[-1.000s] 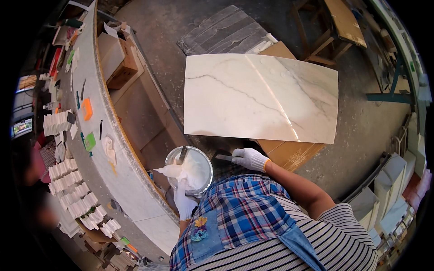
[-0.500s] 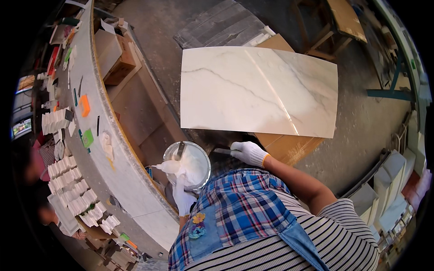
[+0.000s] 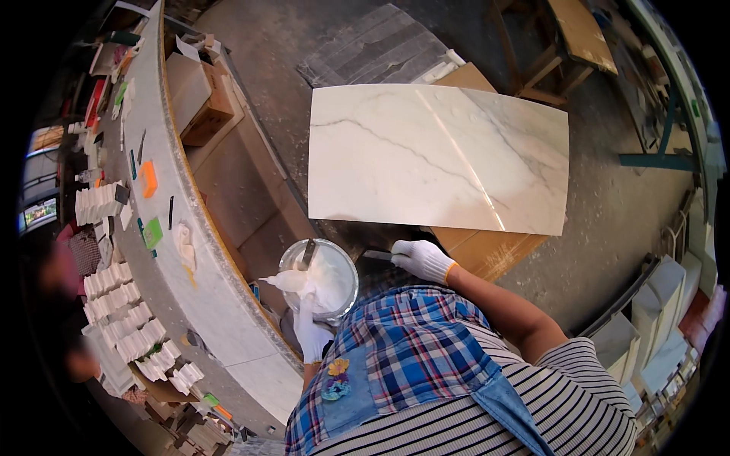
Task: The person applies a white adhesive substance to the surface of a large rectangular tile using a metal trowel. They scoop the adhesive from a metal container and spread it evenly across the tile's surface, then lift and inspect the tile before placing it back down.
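Note:
In a white knit glove, my left hand [image 3: 311, 332] is closed on the lower end of a white, cone-tipped bag [image 3: 287, 282] that looks like a piping bag. The bag lies over a round metal-rimmed bucket [image 3: 352, 275] holding white paste [image 3: 327, 287], its tip pointing left past the rim. A flat-bladed tool [image 3: 308, 251] leans in the bucket, partly covered by the paste. My right hand [image 3: 421, 260], also gloved, grips a putty knife [image 3: 378, 255], blade toward the bucket. Just beyond that hand lies a large white marble-patterned slab [image 3: 426, 163] with grey veins.
A long stone-topped bench [image 3: 220, 304] curves along my left, bearing an orange block [image 3: 148, 178], a green block [image 3: 153, 232] and stacks of white pieces [image 3: 137, 332]. Cardboard [image 3: 487, 251] sits beneath the slab. A wooden table [image 3: 582, 34] stands far right; slabs [image 3: 661, 296] lean near right.
The whole view has shifted slightly, with the scene a little lower and further right. Both hands keep their holds, and the bag and putty knife have barely moved against the bucket.

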The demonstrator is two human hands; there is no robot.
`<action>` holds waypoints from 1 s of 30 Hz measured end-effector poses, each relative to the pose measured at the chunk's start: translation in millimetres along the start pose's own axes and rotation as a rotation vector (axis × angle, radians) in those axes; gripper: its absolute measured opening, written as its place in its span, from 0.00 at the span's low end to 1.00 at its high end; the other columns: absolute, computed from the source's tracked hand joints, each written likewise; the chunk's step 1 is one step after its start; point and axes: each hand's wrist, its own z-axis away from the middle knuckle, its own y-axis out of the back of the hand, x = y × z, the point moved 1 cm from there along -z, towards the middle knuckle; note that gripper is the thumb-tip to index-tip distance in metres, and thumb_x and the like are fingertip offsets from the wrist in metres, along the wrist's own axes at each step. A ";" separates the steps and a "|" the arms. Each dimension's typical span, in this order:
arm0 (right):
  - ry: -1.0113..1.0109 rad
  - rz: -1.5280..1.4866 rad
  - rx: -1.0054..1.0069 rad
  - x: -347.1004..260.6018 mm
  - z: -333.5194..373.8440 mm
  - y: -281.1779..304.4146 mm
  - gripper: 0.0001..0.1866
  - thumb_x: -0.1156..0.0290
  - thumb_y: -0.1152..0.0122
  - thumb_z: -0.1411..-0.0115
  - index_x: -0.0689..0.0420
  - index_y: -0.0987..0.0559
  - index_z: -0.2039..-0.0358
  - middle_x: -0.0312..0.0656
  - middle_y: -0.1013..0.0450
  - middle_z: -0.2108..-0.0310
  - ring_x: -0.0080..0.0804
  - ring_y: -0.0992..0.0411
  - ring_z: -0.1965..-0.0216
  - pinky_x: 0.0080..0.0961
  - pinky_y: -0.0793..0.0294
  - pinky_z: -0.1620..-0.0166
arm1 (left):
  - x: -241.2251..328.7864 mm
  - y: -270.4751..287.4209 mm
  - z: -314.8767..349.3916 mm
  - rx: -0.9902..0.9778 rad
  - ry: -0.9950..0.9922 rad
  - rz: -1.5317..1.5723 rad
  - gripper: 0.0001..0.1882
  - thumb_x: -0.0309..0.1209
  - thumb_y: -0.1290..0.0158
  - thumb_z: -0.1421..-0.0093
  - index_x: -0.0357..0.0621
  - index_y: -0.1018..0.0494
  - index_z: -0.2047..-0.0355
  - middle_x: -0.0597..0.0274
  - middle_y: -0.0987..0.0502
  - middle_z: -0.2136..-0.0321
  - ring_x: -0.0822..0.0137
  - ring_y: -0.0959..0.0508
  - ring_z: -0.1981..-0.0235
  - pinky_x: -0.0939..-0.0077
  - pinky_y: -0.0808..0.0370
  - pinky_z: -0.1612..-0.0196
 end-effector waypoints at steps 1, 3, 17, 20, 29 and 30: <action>-0.002 0.017 0.019 -2.1 -1.0 1.5 0.11 0.61 0.41 0.34 0.55 0.22 0.61 0.52 0.22 0.70 0.56 0.22 0.66 0.48 0.23 0.61 | -2.0 6.1 -4.8 -0.018 -0.010 -0.002 0.26 0.32 0.43 0.33 0.39 0.34 0.38 0.54 0.23 0.51 0.59 0.19 0.54 0.66 0.19 0.56; -0.004 0.048 0.050 -15.7 -2.5 8.9 0.10 0.62 0.42 0.35 0.55 0.22 0.63 0.51 0.21 0.66 0.56 0.22 0.64 0.49 0.23 0.60 | -8.5 25.0 -16.8 -0.047 -0.030 -0.007 0.25 0.32 0.44 0.33 0.38 0.34 0.38 0.54 0.23 0.52 0.59 0.20 0.54 0.66 0.19 0.56; 0.030 0.027 0.348 -59.7 -31.8 26.8 0.12 0.61 0.38 0.36 0.52 0.16 0.58 0.48 0.20 0.62 0.51 0.21 0.59 0.42 0.22 0.56 | 3.5 8.8 -5.0 0.006 -0.086 -0.018 0.24 0.29 0.45 0.32 0.36 0.33 0.37 0.57 0.21 0.53 0.67 0.20 0.60 0.73 0.21 0.61; 0.028 -0.016 0.244 -78.2 -23.2 37.4 0.14 0.60 0.37 0.36 0.54 0.14 0.56 0.50 0.20 0.62 0.51 0.22 0.59 0.39 0.22 0.55 | -1.9 13.4 -24.4 -0.046 -0.147 -0.034 0.22 0.30 0.45 0.30 0.36 0.31 0.39 0.60 0.21 0.55 0.70 0.20 0.61 0.76 0.23 0.59; 0.208 0.184 -0.086 -112.5 -24.6 23.2 0.15 0.63 0.41 0.34 0.56 0.15 0.53 0.49 0.18 0.60 0.48 0.20 0.59 0.37 0.21 0.56 | 1.4 -24.9 -38.1 -0.129 -0.209 -0.124 0.17 0.32 0.46 0.28 0.36 0.25 0.43 0.63 0.19 0.57 0.73 0.20 0.58 0.77 0.23 0.54; 0.190 0.171 -0.094 -114.2 -25.5 21.4 0.14 0.63 0.41 0.33 0.55 0.15 0.53 0.49 0.18 0.60 0.48 0.20 0.59 0.37 0.21 0.56 | 3.8 -30.3 -33.9 -0.136 -0.228 -0.115 0.17 0.32 0.47 0.28 0.36 0.25 0.43 0.63 0.19 0.57 0.73 0.20 0.59 0.78 0.23 0.55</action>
